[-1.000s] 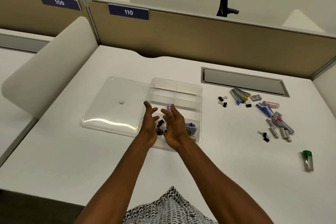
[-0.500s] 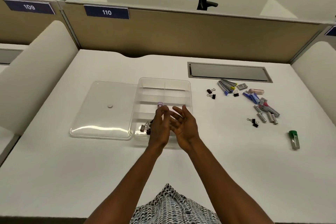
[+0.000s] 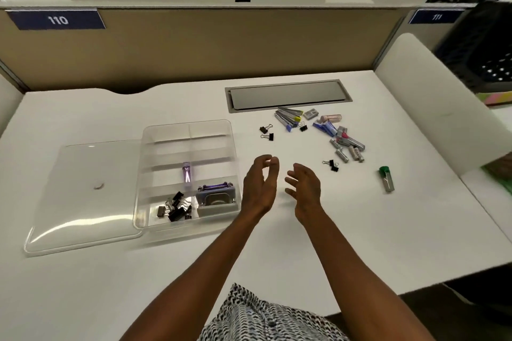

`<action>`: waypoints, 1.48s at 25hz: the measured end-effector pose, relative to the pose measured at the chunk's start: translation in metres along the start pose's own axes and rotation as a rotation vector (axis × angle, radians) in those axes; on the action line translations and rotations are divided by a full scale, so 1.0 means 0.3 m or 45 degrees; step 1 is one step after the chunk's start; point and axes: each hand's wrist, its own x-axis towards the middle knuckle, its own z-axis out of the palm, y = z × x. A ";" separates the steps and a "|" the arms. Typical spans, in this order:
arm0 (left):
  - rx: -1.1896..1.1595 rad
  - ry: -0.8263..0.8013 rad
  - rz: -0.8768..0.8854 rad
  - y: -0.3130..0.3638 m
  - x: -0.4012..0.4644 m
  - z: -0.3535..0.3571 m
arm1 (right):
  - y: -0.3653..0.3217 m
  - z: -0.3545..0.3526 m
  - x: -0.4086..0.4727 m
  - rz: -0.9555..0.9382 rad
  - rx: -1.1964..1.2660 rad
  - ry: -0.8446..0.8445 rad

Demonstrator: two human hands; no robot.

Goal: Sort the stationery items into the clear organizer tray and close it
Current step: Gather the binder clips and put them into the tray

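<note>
Hands are held above the white counter (image 3: 83,299), just right of the clear organizer tray (image 3: 231,147) and apart from it. The left hand (image 3: 259,188) is seen with fingers loosely curled, thumb and fingertips nearly meeting, and nothing can be made out between them. The right hand (image 3: 304,191) is released, its fingers spread and slightly bent, with nothing gripped. Neither hand is touching the counter as far as can be told.

The tray is placed left of centre, uncovered, with its clear lid (image 3: 83,196) laid flat against its left side. In the tray's near left compartment a heap of black binder clips (image 3: 175,206) is gathered; in the near right compartment a purple and grey stapler-like item (image 3: 216,196) is lodged. A small purple item (image 3: 187,173) is laid in the compartment just behind these. The far compartments appear bare.

Unsorted stationery is scattered to the right on the counter: two binder clips (image 3: 266,132) near the tray's far right corner, a cluster of lead cases and erasers (image 3: 327,127) in front of a grey cable hatch (image 3: 288,97), another binder clip (image 3: 331,165) near the right hand, and a green-capped case (image 3: 386,178) lying well apart at the far right. A tan partition (image 3: 221,44) labelled 110 is seen behind the counter.
</note>
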 end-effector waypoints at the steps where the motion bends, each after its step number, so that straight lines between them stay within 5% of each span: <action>1: 0.014 -0.033 0.000 -0.002 0.012 0.031 | 0.001 -0.042 0.034 -0.068 -0.136 0.122; 4: 0.056 -0.107 -0.012 -0.021 0.029 0.096 | -0.013 -0.161 0.129 -0.236 -0.569 0.382; 10: 0.109 -0.113 -0.066 -0.067 0.035 0.159 | -0.088 -0.264 0.305 -0.265 -1.171 0.383; 20: -0.019 -0.096 -0.294 -0.108 0.080 0.181 | -0.051 -0.241 0.320 -0.337 -0.867 0.570; 24: -0.255 -0.158 -0.467 -0.114 0.107 0.227 | 0.005 -0.203 0.223 -0.303 -0.555 0.166; 28: -0.734 -0.197 -0.778 -0.089 0.149 0.262 | -0.002 -0.196 0.177 -0.366 -0.663 -0.330; 30: -0.819 -0.153 -0.825 -0.079 0.161 0.260 | -0.027 -0.210 0.202 -0.429 -0.677 -0.258; 34: -0.759 -0.149 -0.813 -0.071 0.147 0.244 | -0.103 -0.264 0.317 -0.587 -1.030 0.245; 37: -0.763 -0.170 -0.789 -0.054 0.126 0.230 | -0.117 -0.308 0.392 -0.531 -1.454 0.159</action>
